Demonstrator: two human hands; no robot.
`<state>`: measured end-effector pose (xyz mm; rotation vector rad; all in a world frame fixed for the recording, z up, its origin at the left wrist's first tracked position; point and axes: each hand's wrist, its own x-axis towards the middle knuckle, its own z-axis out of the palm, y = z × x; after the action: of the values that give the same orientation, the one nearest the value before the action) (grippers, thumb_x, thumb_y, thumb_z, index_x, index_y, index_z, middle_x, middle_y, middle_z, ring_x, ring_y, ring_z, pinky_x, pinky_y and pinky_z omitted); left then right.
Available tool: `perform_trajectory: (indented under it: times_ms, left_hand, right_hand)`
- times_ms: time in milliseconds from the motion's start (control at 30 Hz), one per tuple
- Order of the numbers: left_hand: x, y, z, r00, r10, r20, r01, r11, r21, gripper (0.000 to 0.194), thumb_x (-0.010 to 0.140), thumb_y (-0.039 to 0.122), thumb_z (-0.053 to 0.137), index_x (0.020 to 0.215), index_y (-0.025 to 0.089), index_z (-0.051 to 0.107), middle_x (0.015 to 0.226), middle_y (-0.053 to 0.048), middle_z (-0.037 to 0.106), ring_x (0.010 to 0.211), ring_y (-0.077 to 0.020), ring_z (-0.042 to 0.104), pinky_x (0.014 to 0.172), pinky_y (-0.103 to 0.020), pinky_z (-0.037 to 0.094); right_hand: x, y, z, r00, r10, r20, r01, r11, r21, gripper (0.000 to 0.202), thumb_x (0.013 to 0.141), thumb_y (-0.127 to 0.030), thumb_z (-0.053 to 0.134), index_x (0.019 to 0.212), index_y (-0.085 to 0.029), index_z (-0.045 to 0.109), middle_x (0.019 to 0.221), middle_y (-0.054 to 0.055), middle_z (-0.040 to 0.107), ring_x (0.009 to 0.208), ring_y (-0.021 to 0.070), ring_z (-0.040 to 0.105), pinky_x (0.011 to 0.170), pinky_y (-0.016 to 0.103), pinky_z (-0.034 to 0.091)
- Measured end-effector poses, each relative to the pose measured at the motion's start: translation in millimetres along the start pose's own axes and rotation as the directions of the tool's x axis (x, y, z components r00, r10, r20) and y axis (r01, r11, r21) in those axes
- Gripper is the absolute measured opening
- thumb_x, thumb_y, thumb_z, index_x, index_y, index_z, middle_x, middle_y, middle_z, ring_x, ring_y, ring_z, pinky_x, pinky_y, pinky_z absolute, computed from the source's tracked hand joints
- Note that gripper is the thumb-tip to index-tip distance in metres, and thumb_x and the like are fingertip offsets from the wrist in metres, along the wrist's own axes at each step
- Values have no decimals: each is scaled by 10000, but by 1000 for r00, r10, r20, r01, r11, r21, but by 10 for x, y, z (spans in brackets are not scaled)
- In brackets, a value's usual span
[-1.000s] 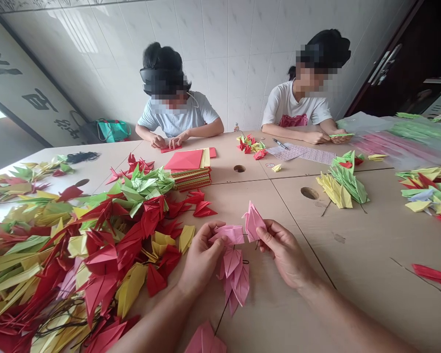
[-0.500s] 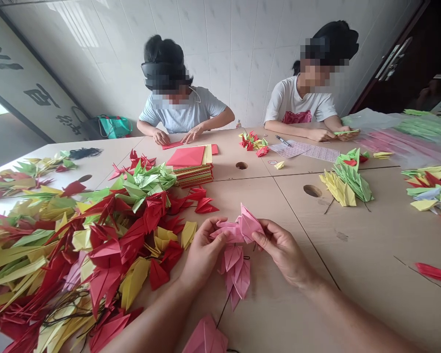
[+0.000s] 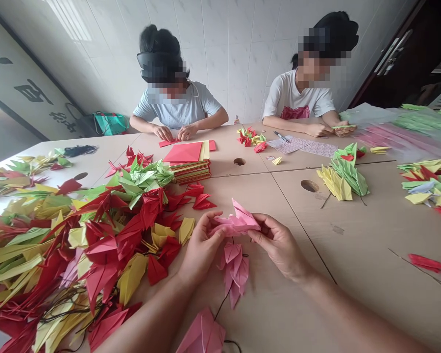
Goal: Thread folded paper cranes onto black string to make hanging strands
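Note:
Between my two hands is a folded pink paper piece (image 3: 238, 220) with a point sticking up. My left hand (image 3: 204, 242) pinches its left end, thumb in front. Its right end is held by my right hand (image 3: 279, 242), thumb below and fingers behind. Beneath it, more pink folded papers (image 3: 235, 269) hang or lie along a dark cord. Lower down, another pink folded paper (image 3: 202, 333) sits near the bottom edge, with the cord reaching it.
A large heap of red, yellow and green folded papers (image 3: 106, 235) covers the left side. Behind it stands a stack of coloured paper (image 3: 189, 162). Two people sit across the table (image 3: 353, 230), one folding red paper. Yellow and green bundles (image 3: 343, 176) lie at right.
The pink piece has tilted flatter, its raised point now leaning left, as my right hand turned slightly. Across the table, the left person's hands have drawn closer together on the red paper.

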<state>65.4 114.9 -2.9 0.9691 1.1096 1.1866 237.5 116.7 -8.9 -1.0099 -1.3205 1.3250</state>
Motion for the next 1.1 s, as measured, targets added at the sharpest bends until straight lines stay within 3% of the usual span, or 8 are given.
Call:
perform_trajectory:
  times_ms: [167,300,400,600,767,1100]
  left_hand:
    - [-51,30,23,990,0,141,-18,992,126,561,671,217,730,1198,262,542,1033,-38,609,779,-157,610,646,-241,493]
    - [-4,-1,-10,988,89,127,-114,971,210,322,699,281,734,1007,206,673,1007,-53,630,912,-198,600,772,-265,473]
    - [38,-21,-40,988,74,138,-96,982,164,204,757,339,690,884,181,698,918,-44,651,864,-179,596,772,-259,459]
    - [59,-51,-56,994,-15,107,20,999,-47,191,770,337,690,884,185,665,787,4,644,676,-103,570,630,-196,437]
    - [68,-66,-66,996,-14,83,16,1000,-18,227,767,352,690,898,169,663,806,-11,650,690,-106,579,612,-189,435]
    - [49,-64,-49,999,-8,38,7,999,31,224,755,369,698,811,162,634,688,26,582,573,-68,485,546,-174,392]
  right_hand:
    - [-4,-13,-2,999,-25,31,26,999,-33,239,837,-326,627,1056,-235,643,1084,37,670,1015,193,602,906,324,467]
    - [-9,18,-3,999,-20,38,22,997,-79,231,838,-306,619,1048,-211,635,1083,55,665,1003,196,610,914,343,480]
    - [-18,31,3,1000,-2,19,3,995,-97,248,827,-301,623,1056,-207,618,1077,59,659,997,196,611,893,346,499]
    - [-14,21,-4,1000,-2,14,3,996,-91,214,819,-285,624,1019,-210,637,945,35,672,884,163,621,822,303,514]
    - [18,31,-28,1000,10,-18,-12,997,-74,147,798,-273,642,929,-211,664,903,26,683,851,157,623,802,294,505]
    - [-15,36,-64,995,56,-77,-64,992,-109,192,790,-274,617,972,-219,640,857,13,604,808,148,569,754,283,474]
